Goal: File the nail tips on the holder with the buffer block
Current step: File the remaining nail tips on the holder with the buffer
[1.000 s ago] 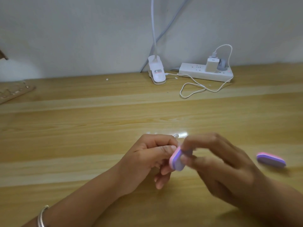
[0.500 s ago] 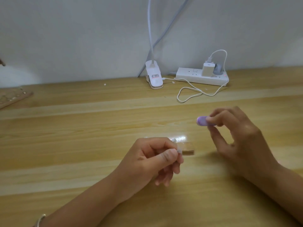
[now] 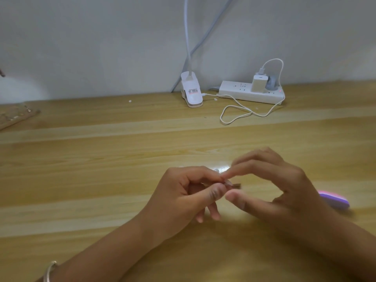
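The left hand point(image 3: 183, 192) was curled, its thumb and forefinger pinching the holder point(image 3: 234, 185), a small brownish piece that stuck out from the fingertips toward the right hand point(image 3: 274, 190). A nail tip point(image 3: 227, 182) sat on it just past the left thumb, though it was too small and blurred to make out well. The right hand was bent in an arch, the forefinger touching the top of the holder at the left fingertips and the thumb just below it. Whether the right hand actually gripped anything I could not tell.

The buffer block point(image 3: 335, 200), pink and purple, lay flat on the wooden table point(image 3: 101, 159) just behind the right hand, partly hidden by it, and neither hand touched it.

Well beyond both hands, against the wall, stood a white clip lamp point(image 3: 192, 92) and a white power strip point(image 3: 250, 92) with a charger point(image 3: 259, 83) plugged in, and its cable point(image 3: 234, 115) looped on the table. A bracelet point(image 3: 48, 271) ringed the left wrist.
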Motion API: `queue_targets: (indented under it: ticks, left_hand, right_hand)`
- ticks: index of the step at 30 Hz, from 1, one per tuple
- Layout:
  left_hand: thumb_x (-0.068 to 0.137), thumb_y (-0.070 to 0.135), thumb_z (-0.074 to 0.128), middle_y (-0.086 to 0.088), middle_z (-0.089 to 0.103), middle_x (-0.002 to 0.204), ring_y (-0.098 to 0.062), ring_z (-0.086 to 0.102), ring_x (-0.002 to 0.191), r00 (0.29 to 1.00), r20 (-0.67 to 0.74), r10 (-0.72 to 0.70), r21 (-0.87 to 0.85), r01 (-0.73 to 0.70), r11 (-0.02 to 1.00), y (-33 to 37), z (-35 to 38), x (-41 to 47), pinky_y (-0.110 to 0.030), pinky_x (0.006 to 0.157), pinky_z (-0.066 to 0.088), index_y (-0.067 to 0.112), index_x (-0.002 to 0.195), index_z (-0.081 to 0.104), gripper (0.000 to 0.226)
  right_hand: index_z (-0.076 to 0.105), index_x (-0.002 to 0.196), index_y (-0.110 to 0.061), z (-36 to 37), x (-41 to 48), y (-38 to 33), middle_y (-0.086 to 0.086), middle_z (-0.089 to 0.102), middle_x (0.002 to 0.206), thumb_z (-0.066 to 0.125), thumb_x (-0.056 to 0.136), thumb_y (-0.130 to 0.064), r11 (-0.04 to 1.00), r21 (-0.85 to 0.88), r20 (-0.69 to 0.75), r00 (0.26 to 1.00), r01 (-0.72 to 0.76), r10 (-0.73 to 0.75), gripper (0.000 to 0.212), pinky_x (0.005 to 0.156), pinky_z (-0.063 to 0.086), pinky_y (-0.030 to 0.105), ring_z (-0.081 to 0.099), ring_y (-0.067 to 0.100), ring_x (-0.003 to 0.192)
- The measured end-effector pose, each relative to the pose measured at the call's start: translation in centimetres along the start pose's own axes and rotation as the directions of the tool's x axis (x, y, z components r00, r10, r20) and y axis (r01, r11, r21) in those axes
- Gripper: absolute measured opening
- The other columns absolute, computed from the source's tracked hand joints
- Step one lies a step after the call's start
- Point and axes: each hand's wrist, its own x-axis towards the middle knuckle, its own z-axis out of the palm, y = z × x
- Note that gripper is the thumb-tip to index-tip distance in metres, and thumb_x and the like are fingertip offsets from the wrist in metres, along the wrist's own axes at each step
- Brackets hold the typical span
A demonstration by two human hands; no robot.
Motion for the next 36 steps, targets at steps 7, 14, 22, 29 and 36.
queue_targets:
  ticks: [7,14,22,29,36]
  left_hand:
    - [0.088,0.012,0.071,-0.002,0.076,0.096,-0.023,0.07,0.053,0.999,-0.029,-0.021,-0.012,0.021,1.0,-0.2,0.0,0.0,-0.023,0.04,0.049,0.014,0.097,0.076,0.011]
    - [0.084,0.016,0.073,-0.003,0.077,0.088,-0.023,0.069,0.048,0.996,-0.091,-0.008,-0.01,0.007,1.0,0.0,-0.1,0.0,-0.023,0.038,0.048,0.02,0.09,0.078,0.008]
    - [0.084,0.01,0.072,-0.004,0.075,0.076,-0.022,0.068,0.047,0.993,-0.12,-0.015,0.018,0.017,1.0,0.1,0.1,-0.1,-0.024,0.038,0.047,0.015,0.088,0.077,0.008]
    - [0.085,0.002,0.07,0.001,0.072,0.064,-0.018,0.068,0.048,0.992,-0.12,0.037,0.054,-0.031,0.998,0.4,0.1,-0.2,-0.025,0.042,0.051,0.008,0.095,0.078,0.014]
    - [0.086,0.007,0.07,0.001,0.077,0.081,-0.022,0.07,0.052,0.996,-0.092,0.024,0.048,-0.019,0.999,0.5,-0.1,0.1,-0.028,0.04,0.053,0.015,0.095,0.078,0.014]
  right_hand:
    - [0.073,0.099,-0.031,0.7,0.0,0.3,-0.018,0.069,0.093,0.07,0.086,-0.033,0.992,0.121,-0.034,0.999,-0.025,0.029,0.014,0.085,0.049,0.035,0.065,0.017,0.098]
    - [0.077,0.101,-0.019,0.7,0.0,0.7,-0.011,0.072,0.092,0.074,0.085,-0.029,0.994,0.108,-0.048,0.999,0.0,0.005,0.019,0.091,0.05,0.033,0.067,0.016,0.096]
    - [0.076,0.099,-0.025,1.0,0.1,0.8,-0.013,0.074,0.091,0.077,0.083,-0.022,0.987,0.163,-0.079,0.997,-0.007,0.02,0.017,0.088,0.051,0.03,0.067,0.015,0.093]
    - [0.076,0.092,-0.014,1.5,-0.2,0.9,-0.007,0.072,0.085,0.076,0.083,-0.013,0.997,0.055,-0.084,0.995,0.062,-0.058,0.01,0.081,0.051,0.036,0.065,0.019,0.088]
    - [0.075,0.099,-0.028,0.9,0.1,0.7,-0.016,0.072,0.088,0.077,0.082,-0.029,0.992,0.12,-0.052,0.999,0.022,-0.016,0.017,0.083,0.051,0.034,0.066,0.016,0.092]
